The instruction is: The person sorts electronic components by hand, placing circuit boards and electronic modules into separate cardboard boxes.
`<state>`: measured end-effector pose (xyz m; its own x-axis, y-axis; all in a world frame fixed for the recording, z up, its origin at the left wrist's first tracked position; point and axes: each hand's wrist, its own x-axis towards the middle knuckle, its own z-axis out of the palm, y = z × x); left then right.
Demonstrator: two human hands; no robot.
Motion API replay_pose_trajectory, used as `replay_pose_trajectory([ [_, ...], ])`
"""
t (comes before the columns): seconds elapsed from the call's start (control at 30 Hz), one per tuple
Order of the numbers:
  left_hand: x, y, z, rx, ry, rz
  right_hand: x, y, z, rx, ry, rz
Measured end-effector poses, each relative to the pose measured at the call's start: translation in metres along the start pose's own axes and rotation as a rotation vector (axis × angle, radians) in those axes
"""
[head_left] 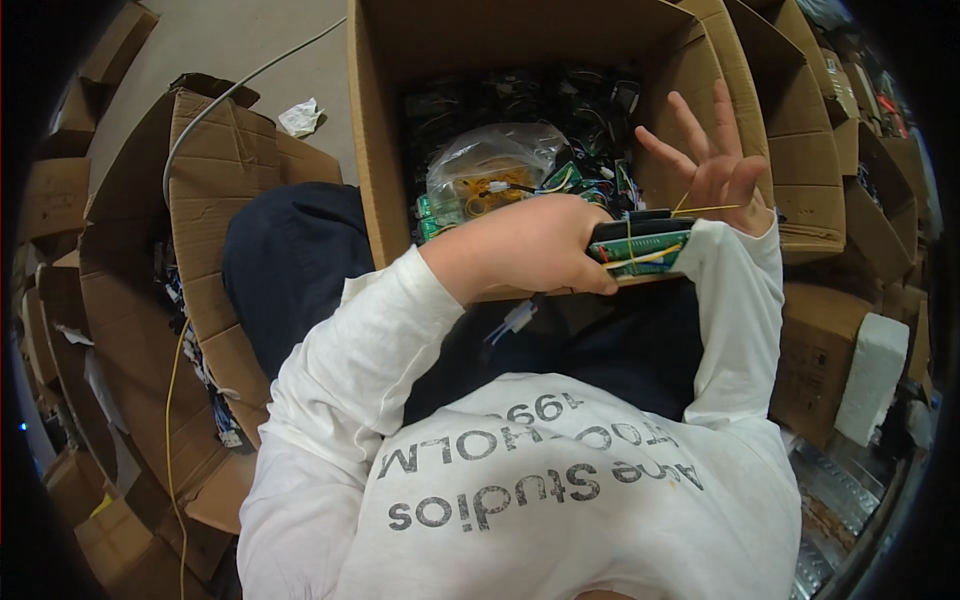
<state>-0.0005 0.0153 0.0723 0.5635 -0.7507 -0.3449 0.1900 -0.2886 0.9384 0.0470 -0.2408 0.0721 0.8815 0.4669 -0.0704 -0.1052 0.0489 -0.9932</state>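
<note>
My left hand (535,245) is closed around a bundle of green circuit boards (645,250) with black parts, held above my lap at the near edge of a big cardboard box (368,160). A yellow rubber band circles the bundle. From the bundle's top, another thin yellow rubber band (712,208) stretches to my right hand (712,165), which is raised with its fingers spread wide. A short cable with a white connector (515,318) dangles below my left hand. Inside the box lies a clear plastic bag (490,165) of yellow rubber bands.
Black devices (510,95) and loose green boards fill the box around the bag. Open cardboard boxes (225,150) holding wired parts stand at the left, and more boxes (800,140) at the right. A white foam block (872,380) leans there. A grey cable (250,88) arches over the left boxes.
</note>
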Motion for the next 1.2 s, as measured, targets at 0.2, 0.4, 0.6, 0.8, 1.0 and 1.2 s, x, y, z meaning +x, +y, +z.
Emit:
replay_pose_trajectory([
  [0.2,0.006,-0.026,-0.010,0.804,0.517,0.069,0.012,0.024,0.011,-0.093,0.140,-0.036],
  [0.4,0.011,-0.034,-0.007,0.885,0.640,0.069,0.026,0.052,-0.004,-0.054,0.076,-0.099],
  [0.6,0.012,-0.050,-0.004,0.908,0.786,0.186,0.017,0.045,0.017,-0.230,0.060,-0.004],
  [0.8,0.019,-0.052,0.000,0.989,0.880,0.285,0.004,0.034,0.023,-0.370,-0.026,-0.034],
  [1.0,0.020,-0.052,0.001,1.035,0.825,0.255,-0.005,0.021,0.036,-0.322,0.006,0.034],
  [1.2,0.023,-0.052,-0.002,1.060,0.828,0.247,-0.005,0.017,0.020,-0.429,-0.158,0.008],
])
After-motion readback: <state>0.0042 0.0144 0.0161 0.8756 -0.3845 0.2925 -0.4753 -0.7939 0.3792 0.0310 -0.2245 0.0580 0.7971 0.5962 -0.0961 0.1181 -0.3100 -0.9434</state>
